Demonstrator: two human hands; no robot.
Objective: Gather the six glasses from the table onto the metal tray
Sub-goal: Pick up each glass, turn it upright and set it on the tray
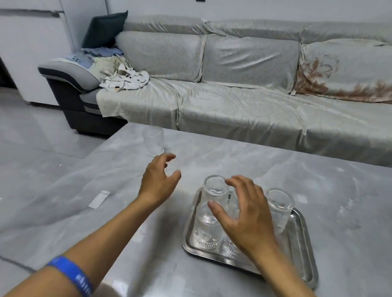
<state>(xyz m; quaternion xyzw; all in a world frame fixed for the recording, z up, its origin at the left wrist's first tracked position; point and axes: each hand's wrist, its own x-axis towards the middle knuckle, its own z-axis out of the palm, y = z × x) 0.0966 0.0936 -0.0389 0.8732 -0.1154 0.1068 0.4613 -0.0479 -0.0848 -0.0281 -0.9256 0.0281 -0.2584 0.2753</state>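
Left hand (159,180), fingers spread and empty, nears the lone glass (153,140) — a clumsy nudge could topple it off the table (281,177) edge.

A home living room is showing here: a long sofa (252,87) draped in pale patterned covers is running along a plain wall, with a dark cushion (106,28) propped at its end and crumpled clothes (124,78) lying on the seat. A grey marble-look table (327,180) is standing just before it on a glossy tiled floor (28,141).
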